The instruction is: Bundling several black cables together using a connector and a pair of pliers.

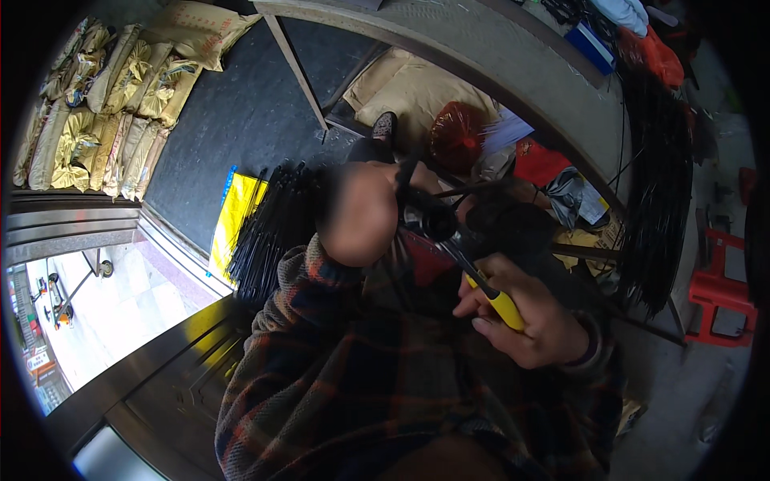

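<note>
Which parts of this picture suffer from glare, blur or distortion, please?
Head view: glare washes out the paving at left. Head view: the left hand is partly blurred, while the right hand and yellow-handled tool look clearer. Head view: the edge of the grey tabletop bends.

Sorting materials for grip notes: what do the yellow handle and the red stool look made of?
Handle: probably plastic or rubber; smooth, bright yellow, soft sheen. Exact type unclear.
Stool: likely moulded plastic; even red colour, with cutouts in its side.
</note>
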The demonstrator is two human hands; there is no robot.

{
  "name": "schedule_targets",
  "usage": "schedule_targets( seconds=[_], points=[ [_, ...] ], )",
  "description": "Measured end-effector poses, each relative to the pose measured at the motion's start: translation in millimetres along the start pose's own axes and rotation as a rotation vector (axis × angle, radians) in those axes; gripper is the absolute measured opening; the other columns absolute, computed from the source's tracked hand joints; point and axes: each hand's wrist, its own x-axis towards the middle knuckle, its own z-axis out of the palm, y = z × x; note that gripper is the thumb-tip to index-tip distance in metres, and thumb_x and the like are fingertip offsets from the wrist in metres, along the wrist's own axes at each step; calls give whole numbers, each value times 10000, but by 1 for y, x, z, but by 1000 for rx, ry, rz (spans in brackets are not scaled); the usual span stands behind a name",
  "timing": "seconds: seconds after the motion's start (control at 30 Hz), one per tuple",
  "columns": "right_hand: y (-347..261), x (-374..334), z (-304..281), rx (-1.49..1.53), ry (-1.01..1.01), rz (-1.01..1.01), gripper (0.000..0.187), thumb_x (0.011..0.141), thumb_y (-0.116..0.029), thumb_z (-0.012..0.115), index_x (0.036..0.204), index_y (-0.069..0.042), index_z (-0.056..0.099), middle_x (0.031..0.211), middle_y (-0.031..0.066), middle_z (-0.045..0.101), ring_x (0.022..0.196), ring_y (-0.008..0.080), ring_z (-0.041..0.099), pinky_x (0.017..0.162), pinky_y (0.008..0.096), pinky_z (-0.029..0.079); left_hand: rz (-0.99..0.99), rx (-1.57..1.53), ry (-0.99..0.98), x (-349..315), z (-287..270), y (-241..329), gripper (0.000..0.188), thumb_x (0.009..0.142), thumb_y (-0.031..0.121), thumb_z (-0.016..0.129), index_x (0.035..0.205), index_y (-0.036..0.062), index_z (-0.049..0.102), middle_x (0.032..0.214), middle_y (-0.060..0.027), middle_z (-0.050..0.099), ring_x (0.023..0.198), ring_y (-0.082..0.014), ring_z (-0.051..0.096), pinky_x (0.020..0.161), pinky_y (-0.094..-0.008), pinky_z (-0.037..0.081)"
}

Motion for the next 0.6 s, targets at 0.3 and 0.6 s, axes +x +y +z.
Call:
schedule_targets(
  seconds=[0.3, 0.6],
  points=[
    [5, -9, -5, -1560, 399, -219, 214, 703, -16, 596, 909, 26, 552, 1039, 177, 461, 814, 293, 536, 627, 355, 477, 33, 31, -20, -1, 8, -5, 441, 812, 419, 474, 765, -10, 563, 727, -93, 550, 559, -154, 491, 520, -247, 377],
    [29, 16, -54, -557, 660, -98, 260, 843, -132, 484, 1043, 34, 507, 1037, 165, 511, 810, 281, 551, 747, 323, 427, -116, 56, 118, 1, 10, 10, 631, 812, 633, 363, 818, 13, 479, 679, -84, 496, 561, -126, 463, 512, -244, 373]
  ],
)
